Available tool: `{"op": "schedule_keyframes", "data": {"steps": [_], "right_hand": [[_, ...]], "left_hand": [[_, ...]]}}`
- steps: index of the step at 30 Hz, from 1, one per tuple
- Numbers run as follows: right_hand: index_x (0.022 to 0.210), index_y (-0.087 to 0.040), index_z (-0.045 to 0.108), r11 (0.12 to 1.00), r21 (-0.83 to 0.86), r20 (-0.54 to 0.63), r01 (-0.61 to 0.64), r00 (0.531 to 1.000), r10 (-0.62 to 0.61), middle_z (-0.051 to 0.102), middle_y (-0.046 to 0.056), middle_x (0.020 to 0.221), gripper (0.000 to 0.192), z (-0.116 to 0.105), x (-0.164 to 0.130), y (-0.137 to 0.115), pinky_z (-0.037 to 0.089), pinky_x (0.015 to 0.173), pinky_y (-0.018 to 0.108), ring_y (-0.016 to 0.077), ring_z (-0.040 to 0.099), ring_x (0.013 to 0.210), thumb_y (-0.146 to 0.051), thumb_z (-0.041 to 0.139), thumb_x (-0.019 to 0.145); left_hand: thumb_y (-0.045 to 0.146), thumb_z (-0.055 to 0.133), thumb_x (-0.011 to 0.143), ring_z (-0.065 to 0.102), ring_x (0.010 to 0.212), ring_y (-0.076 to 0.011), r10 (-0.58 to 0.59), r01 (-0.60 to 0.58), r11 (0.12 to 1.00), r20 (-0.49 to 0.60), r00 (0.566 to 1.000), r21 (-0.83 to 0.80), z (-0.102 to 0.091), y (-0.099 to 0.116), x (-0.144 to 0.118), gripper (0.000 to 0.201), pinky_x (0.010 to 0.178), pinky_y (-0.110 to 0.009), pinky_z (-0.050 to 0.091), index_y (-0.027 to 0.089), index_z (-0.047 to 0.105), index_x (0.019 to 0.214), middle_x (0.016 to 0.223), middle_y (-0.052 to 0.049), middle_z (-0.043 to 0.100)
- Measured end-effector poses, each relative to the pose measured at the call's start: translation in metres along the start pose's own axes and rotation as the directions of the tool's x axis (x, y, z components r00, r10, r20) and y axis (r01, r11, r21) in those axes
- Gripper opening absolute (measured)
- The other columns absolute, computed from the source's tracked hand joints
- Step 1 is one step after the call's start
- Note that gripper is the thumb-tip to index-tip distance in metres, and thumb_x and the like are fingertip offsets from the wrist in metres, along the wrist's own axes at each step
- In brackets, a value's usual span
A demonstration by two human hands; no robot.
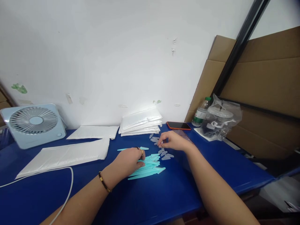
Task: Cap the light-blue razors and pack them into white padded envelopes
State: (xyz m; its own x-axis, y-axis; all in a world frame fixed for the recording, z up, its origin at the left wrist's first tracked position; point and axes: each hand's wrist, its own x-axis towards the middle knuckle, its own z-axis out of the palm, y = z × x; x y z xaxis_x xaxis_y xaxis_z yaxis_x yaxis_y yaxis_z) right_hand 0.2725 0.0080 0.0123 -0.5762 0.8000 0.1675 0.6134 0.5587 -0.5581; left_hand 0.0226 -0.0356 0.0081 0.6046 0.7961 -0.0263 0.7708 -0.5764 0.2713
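Note:
Slim turquoise sticks shaped like eyebrow razors [150,170] lie in a loose pile on the blue table. My left hand [131,159] is over the pile's left side, fingers curled down and thumb against the razors. Its fingertips are partly hidden. One more turquoise razor [144,148] shows just behind that hand. Small translucent plastic caps [166,155] are scattered to the right of the razors. Among them my right hand [172,141] pinches with thumb and forefinger at a cap, which the fingers mostly hide.
White padded packets [140,122] are stacked by the wall, with flat ones [75,153] to the left. A light blue fan [35,123] and a white cable [70,178] are at left. A phone [178,125], a bottle [201,114] and a bagged cup [217,122] stand at right.

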Motion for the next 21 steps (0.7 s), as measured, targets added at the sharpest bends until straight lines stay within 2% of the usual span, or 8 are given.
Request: {"op": "schedule_keyframes", "data": {"steps": [4,7,10,13,16,19,21], "right_hand": [[0.079,-0.019,0.072,0.995,-0.048,0.287,-0.093,0.952,0.103,0.068,0.000,0.073,0.024,-0.008,-0.011,0.002,0.039,0.050,0.020,0.0117,0.056,0.059,-0.032,0.073,0.059],[0.073,-0.018,0.071,0.987,-0.110,0.339,-0.118,0.929,0.148,0.066,-0.001,0.069,0.024,-0.001,-0.011,0.000,0.038,0.048,0.019,0.0118,0.056,0.058,-0.031,0.075,0.052],[0.069,-0.017,0.070,0.984,-0.133,0.313,-0.119,0.937,0.156,0.066,-0.001,0.068,0.013,0.005,-0.008,-0.005,0.038,0.049,0.019,0.0114,0.056,0.057,-0.021,0.069,0.056],[0.069,-0.016,0.068,0.989,-0.104,0.233,-0.101,0.965,0.123,0.067,0.000,0.070,0.011,0.006,-0.006,-0.011,0.040,0.051,0.019,0.0117,0.057,0.060,-0.015,0.062,0.061],[0.080,-0.016,0.065,0.991,0.038,0.137,-0.126,0.983,0.120,0.065,0.002,0.072,0.014,0.005,-0.005,-0.016,0.043,0.054,0.021,0.0119,0.059,0.059,-0.024,0.058,0.072],[0.089,-0.015,0.063,0.963,0.218,0.085,-0.159,0.986,0.144,0.064,0.003,0.073,0.023,0.005,-0.004,-0.017,0.046,0.053,0.022,0.0113,0.060,0.053,-0.035,0.055,0.078],[0.092,-0.015,0.062,0.951,0.266,0.042,-0.159,0.987,0.153,0.062,0.002,0.070,0.026,0.005,-0.004,-0.017,0.046,0.052,0.023,0.0122,0.060,0.053,-0.037,0.057,0.078]], "left_hand": [[0.028,0.054,0.074,0.058,0.075,-0.0167,-0.025,0.024,0.999,-0.015,1.000,-0.044,0.000,-0.001,0.001,0.010,0.056,-0.024,0.034,0.025,0.061,0.080,0.085,0.001,0.065],[0.028,0.049,0.076,0.056,0.069,-0.0156,-0.030,0.028,0.997,-0.022,0.999,-0.067,-0.002,-0.002,0.002,0.013,0.054,-0.024,0.033,0.023,0.061,0.076,0.079,-0.001,0.064],[0.028,0.042,0.079,0.054,0.062,-0.0148,-0.055,0.052,0.994,-0.034,0.998,-0.094,-0.004,-0.007,0.004,0.019,0.053,-0.025,0.032,0.020,0.058,0.072,0.070,-0.002,0.062],[0.029,0.037,0.082,0.054,0.061,-0.0141,-0.081,0.069,0.967,-0.039,0.996,-0.245,-0.006,-0.015,0.005,0.019,0.053,-0.024,0.034,0.020,0.053,0.076,0.071,-0.001,0.061],[0.033,0.033,0.085,0.054,0.062,-0.0129,-0.077,0.054,0.896,-0.034,0.996,-0.441,-0.006,-0.024,0.006,0.020,0.054,-0.022,0.037,0.021,0.048,0.082,0.072,0.000,0.059],[0.037,0.033,0.086,0.048,0.059,-0.0121,-0.073,0.021,0.894,-0.100,0.992,-0.447,-0.005,-0.029,0.006,0.023,0.054,-0.023,0.035,0.021,0.048,0.081,0.068,0.002,0.054],[0.042,0.036,0.085,0.043,0.056,-0.0115,-0.069,0.009,0.905,-0.124,0.990,-0.426,-0.006,-0.030,0.007,0.026,0.053,-0.023,0.033,0.021,0.051,0.082,0.064,0.003,0.049]]}}
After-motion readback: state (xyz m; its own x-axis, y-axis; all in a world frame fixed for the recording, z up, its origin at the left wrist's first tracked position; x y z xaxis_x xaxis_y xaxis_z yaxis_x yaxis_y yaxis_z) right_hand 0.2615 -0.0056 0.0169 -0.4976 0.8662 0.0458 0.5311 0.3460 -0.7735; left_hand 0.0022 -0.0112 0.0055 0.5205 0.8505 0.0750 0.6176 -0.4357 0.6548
